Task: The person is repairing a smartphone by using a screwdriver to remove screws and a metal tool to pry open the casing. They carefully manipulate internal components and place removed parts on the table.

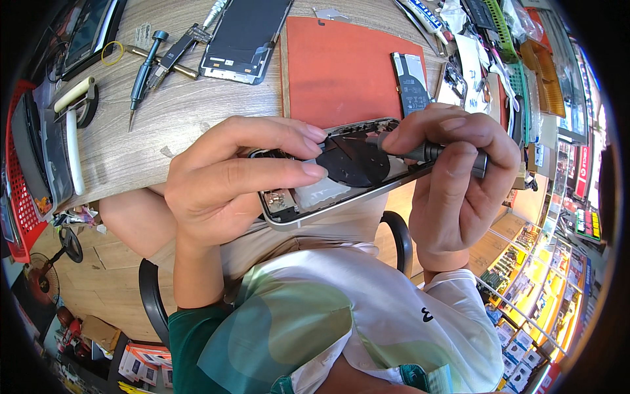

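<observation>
My left hand [223, 177] grips the near-left end of an opened smartphone housing [308, 198], two fingers lying over its inside. The housing is tilted above the desk's front edge, its metal frame around a round black pad [357, 163] and bare inner parts. On the right, my right hand [469, 177] is closed around a dark, knurled screwdriver [426, 153]. The tool points left into the far-right part of the housing. My fingers hide its tip, so I cannot tell what it touches.
A red-orange mat [341, 65] lies beyond the housing, with a phone battery [412, 82] on its right side. Left of it are a detached phone screen [246, 39] and another screwdriver [147, 79]. Tools, a glue tube [423, 16] and baskets crowd the right; a red basket [23, 197] stands left.
</observation>
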A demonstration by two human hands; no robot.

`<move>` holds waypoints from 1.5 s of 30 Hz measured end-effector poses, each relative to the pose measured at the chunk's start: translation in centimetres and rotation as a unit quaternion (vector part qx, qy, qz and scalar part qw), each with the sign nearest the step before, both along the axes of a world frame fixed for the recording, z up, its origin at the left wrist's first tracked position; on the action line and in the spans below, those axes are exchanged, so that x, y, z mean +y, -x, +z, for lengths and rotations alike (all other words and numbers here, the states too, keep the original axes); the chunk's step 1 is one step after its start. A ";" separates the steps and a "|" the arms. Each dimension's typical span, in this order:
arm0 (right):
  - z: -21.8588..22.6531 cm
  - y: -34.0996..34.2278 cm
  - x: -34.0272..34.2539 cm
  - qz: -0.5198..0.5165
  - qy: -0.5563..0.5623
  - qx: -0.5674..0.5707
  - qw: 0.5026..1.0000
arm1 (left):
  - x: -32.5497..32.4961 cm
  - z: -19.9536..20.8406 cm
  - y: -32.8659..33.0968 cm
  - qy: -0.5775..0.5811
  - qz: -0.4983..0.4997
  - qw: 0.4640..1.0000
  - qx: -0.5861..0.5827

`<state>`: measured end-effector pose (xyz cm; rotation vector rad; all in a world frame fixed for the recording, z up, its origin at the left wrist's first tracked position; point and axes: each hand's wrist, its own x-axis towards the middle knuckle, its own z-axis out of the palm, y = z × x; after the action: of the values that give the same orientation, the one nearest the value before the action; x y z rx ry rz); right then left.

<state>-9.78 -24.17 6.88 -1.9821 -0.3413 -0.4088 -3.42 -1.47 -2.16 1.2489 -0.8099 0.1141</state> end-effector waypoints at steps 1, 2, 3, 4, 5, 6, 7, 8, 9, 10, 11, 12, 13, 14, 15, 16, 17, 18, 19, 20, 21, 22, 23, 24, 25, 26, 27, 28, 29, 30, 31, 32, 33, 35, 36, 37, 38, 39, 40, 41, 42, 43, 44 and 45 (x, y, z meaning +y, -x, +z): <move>0.1 0.0 0.0 0.002 0.002 0.002 1.000 | 0.0 0.0 0.0 -0.001 0.001 1.000 0.001; 0.2 0.0 0.0 0.005 0.008 0.003 1.000 | -0.1 0.1 0.1 -0.003 0.003 1.000 0.002; 0.3 -0.1 0.0 0.008 0.015 0.005 1.000 | -0.1 0.1 0.1 -0.004 0.004 1.000 0.003; 0.6 -0.2 0.0 0.013 0.025 0.006 1.000 | -0.1 0.1 0.1 -0.006 0.005 1.000 0.002; 0.7 -0.2 -0.1 0.017 0.037 0.004 0.999 | -0.1 0.2 0.1 -0.008 0.007 1.000 0.002; 0.8 -0.3 -0.2 0.021 0.049 0.002 0.999 | -0.1 0.2 0.1 -0.010 0.008 1.000 0.001; 0.9 -0.3 -0.4 0.024 0.064 -0.003 0.998 | -0.1 0.1 0.2 -0.008 0.008 1.000 0.002; 0.9 -0.3 -0.4 0.025 0.070 -0.006 0.997 | -0.1 0.1 0.2 -0.006 0.008 1.000 0.003; 0.9 -0.4 -0.5 0.026 0.076 -0.010 0.997 | -0.1 0.1 0.2 -0.004 0.007 1.000 0.004; 0.8 -0.4 -0.5 0.024 0.074 -0.012 0.997 | -0.1 0.1 0.2 -0.004 0.007 1.000 0.004; 0.7 -0.3 -0.4 0.021 0.070 -0.013 0.997 | -0.1 0.1 0.1 -0.004 0.007 1.000 0.003; 0.7 -0.3 -0.4 0.018 0.066 -0.013 0.998 | -0.1 0.1 0.1 -0.003 0.006 1.000 0.002; 0.6 -0.3 -0.3 0.013 0.061 -0.013 0.998 | -0.1 0.1 0.1 -0.003 0.005 1.000 0.002; 0.6 -0.2 -0.2 0.011 0.055 -0.012 0.998 | -0.1 0.1 0.1 -0.002 0.004 1.000 0.003; 0.6 -0.2 -0.2 0.008 0.049 -0.011 0.999 | -0.1 0.2 0.0 -0.001 0.002 1.000 0.003; 0.5 -0.2 -0.2 0.008 0.042 -0.010 0.999 | -0.1 0.2 0.0 0.000 0.002 1.000 0.004; 0.5 -0.1 -0.1 0.008 0.041 -0.009 0.999 | -0.1 0.1 0.1 0.001 0.003 1.000 0.006; 0.5 -0.1 -0.1 0.007 0.040 -0.008 0.999 | -0.1 0.1 0.1 0.002 0.003 1.000 0.008; 0.6 -0.2 -0.1 0.007 0.043 -0.008 0.999 | -0.1 0.1 0.1 0.000 0.003 1.000 0.006; 0.6 -0.2 -0.1 0.006 0.045 -0.008 0.999 | -0.1 0.1 0.1 -0.001 0.003 1.000 0.005; 0.6 -0.2 -0.1 0.006 0.047 -0.009 0.999 | 0.0 0.1 0.0 -0.003 0.003 1.000 0.004; 0.6 -0.2 -0.2 0.006 0.047 -0.009 0.999 | 0.0 0.1 0.0 -0.003 0.003 1.000 0.002; 0.6 -0.2 -0.2 0.006 0.047 -0.010 0.999 | 0.0 0.1 0.0 -0.004 0.002 1.000 0.000; 0.6 -0.2 -0.2 0.006 0.047 -0.010 0.999 | 0.0 0.1 0.0 -0.005 0.002 1.000 -0.002; 0.7 -0.1 -0.1 0.006 0.046 -0.010 0.999 | 0.0 0.1 0.0 -0.003 0.002 1.000 -0.001; 0.7 -0.1 -0.1 0.008 0.049 -0.009 0.999 | 0.0 0.1 0.0 0.000 0.001 1.000 0.001; 0.8 -0.2 -0.1 0.011 0.053 -0.008 0.999 | 0.0 0.0 0.1 0.002 0.000 1.000 0.003; 0.9 -0.2 -0.2 0.015 0.061 -0.007 0.998 | 0.0 0.0 0.0 0.001 0.000 1.000 0.002; 1.0 -0.3 -0.3 0.020 0.068 -0.006 0.998 | 0.0 0.0 0.0 0.000 0.000 1.000 0.000; 1.1 -0.3 -0.4 0.025 0.074 -0.005 0.997 | 0.0 0.0 0.0 0.000 0.000 1.000 -0.001; 1.1 -0.4 -0.5 0.030 0.080 -0.003 0.996 | 0.0 0.0 0.0 0.000 0.000 1.000 -0.003; 1.1 -0.4 -0.5 0.029 0.076 -0.003 0.997 | 0.0 0.0 -0.1 0.000 0.000 1.000 -0.005; 1.0 -0.4 -0.5 0.028 0.072 -0.002 0.997 | 0.0 0.0 -0.1 0.000 0.000 1.000 -0.007; 0.7 -0.3 -0.2 0.015 0.052 -0.003 0.999 | -0.1 -0.1 -0.1 0.001 0.001 1.000 -0.006; 0.5 -0.2 -0.1 0.010 0.045 -0.005 0.999 | -0.1 -0.1 0.0 0.002 0.002 1.000 -0.005; 0.4 -0.2 -0.2 0.008 0.043 -0.008 0.999 | -0.1 -0.1 0.0 0.001 0.002 1.000 -0.004; 0.4 -0.3 -0.2 0.008 0.042 -0.008 0.999 | -0.1 0.0 0.0 0.001 0.002 1.000 -0.003; 0.4 -0.3 -0.2 0.008 0.041 -0.008 0.999 | -0.1 0.0 0.0 0.001 0.002 1.000 -0.002; 0.5 -0.4 -0.2 0.011 0.039 -0.006 0.999 | -0.1 0.0 0.0 0.001 0.002 1.000 -0.002; 0.5 -0.4 -0.2 0.009 0.039 -0.007 0.999 | -0.1 0.0 0.0 0.001 0.002 1.000 -0.002; 0.5 -0.3 -0.2 0.008 0.039 -0.007 0.999 | -0.1 0.0 0.0 0.001 0.002 1.000 -0.002; 0.5 -0.2 -0.2 0.002 0.040 -0.010 0.999 | -0.1 0.0 0.0 0.001 0.002 1.000 -0.003; 0.5 -0.2 -0.2 0.001 0.044 -0.013 0.999 | -0.1 0.0 0.0 0.001 0.003 1.000 -0.004; 0.5 -0.2 -0.3 0.000 0.048 -0.017 0.999 | -0.1 0.0 0.0 0.001 0.004 1.000 -0.006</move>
<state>-9.61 -24.44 7.37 -2.0704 -0.3887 -0.4323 -3.40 -1.54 -2.14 1.2513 -0.8148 0.1276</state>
